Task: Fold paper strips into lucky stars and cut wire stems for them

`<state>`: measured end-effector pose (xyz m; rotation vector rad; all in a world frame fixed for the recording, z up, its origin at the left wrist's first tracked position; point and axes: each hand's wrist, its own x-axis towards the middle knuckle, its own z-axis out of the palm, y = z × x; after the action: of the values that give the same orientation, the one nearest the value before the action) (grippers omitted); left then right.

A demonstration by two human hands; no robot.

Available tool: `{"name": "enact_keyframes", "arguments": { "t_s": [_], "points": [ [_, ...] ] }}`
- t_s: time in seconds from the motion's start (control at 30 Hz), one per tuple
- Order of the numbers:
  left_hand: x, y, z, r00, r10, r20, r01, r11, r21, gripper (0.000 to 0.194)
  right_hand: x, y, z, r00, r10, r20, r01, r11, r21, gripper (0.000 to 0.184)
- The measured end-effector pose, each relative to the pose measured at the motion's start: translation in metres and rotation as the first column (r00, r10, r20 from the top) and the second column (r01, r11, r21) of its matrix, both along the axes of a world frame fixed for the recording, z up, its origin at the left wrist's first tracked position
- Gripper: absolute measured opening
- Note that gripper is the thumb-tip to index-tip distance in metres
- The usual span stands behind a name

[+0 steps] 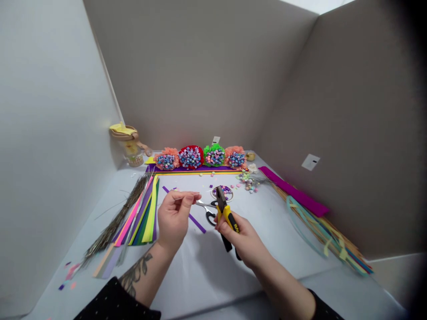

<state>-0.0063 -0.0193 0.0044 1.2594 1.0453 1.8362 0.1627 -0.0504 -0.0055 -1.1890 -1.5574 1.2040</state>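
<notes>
Yellow-and-black pliers (pixel 221 204) are wrapped in my right hand (pixel 243 238), jaws pointing up and away from me. My left hand (pixel 175 218) pinches a thin, pale wire (pixel 187 196) between thumb and fingers; its exact material is hard to make out. The wire's tip lies left of the plier jaws and apart from them. Behind and between my hands, black-handled scissors (pixel 210 217) lie on the table, partly hidden by my right hand. A purple paper strip (pixel 198 223) is beside them. Just beyond the pliers sits a round dish (pixel 232 198) of small purple and pink paper stars.
Bundled wires (pixel 116 218) and coloured paper strips (pixel 151 213) lie at left. Along the back stand several star-filled crepe bouquets (pixel 191 157). A jar (pixel 132 149) stands back left. Loose stars (pixel 248 180), a magenta strip (pixel 293 191) and more paper strips (pixel 333 240) lie at right.
</notes>
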Motion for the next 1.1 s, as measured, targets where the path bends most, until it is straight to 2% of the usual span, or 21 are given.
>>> {"name": "enact_keyframes", "arguments": {
  "t_s": [0.17,0.33,0.43,0.53,0.67,0.87,0.93,1.0,1.07,1.1],
  "points": [
    [-0.002,0.000,0.003,1.000,0.016,0.013,-0.016,0.999,-0.034,0.015,0.004,0.001,0.002,0.985,-0.037,0.170,0.016,0.992,0.128,0.019],
    [-0.001,0.001,0.002,0.998,-0.012,0.067,0.015,0.999,-0.038,0.013,0.005,0.002,0.003,0.968,-0.094,0.234,0.042,0.976,0.215,0.015],
    [0.000,0.002,0.000,0.993,-0.040,0.107,0.043,0.999,-0.021,0.013,0.005,0.002,-0.001,0.979,-0.080,0.187,0.048,0.984,0.170,0.017],
    [0.001,0.002,-0.002,0.989,-0.066,0.136,0.068,0.998,-0.012,0.011,0.004,0.000,-0.005,1.000,-0.016,0.024,0.015,1.000,0.028,0.025],
    [0.001,0.001,-0.002,0.988,-0.069,0.140,0.070,0.998,-0.002,0.011,0.002,-0.004,-0.008,0.993,-0.023,-0.113,0.012,0.995,-0.100,0.031],
    [-0.002,0.005,-0.001,0.993,-0.018,0.115,0.022,0.999,-0.037,0.013,0.007,-0.001,-0.008,0.993,-0.032,-0.111,0.026,0.998,-0.063,0.033],
    [-0.002,0.006,-0.001,0.991,-0.017,0.131,0.025,0.998,-0.055,0.015,0.015,0.002,-0.008,0.998,-0.047,-0.040,0.046,0.998,-0.039,0.033],
    [-0.002,0.008,-0.001,0.988,-0.040,0.152,0.052,0.996,-0.074,0.017,0.026,0.005,-0.007,0.991,-0.077,0.107,0.075,0.997,0.026,0.033],
    [-0.001,0.009,-0.001,0.982,-0.067,0.177,0.085,0.992,-0.095,0.018,0.042,0.010,-0.007,0.941,-0.120,0.316,0.084,0.989,0.125,0.030],
    [-0.001,0.009,-0.002,0.979,-0.079,0.188,0.100,0.989,-0.109,0.019,0.051,0.012,-0.007,0.891,-0.127,0.437,0.063,0.985,0.159,0.029]
  ]
}}
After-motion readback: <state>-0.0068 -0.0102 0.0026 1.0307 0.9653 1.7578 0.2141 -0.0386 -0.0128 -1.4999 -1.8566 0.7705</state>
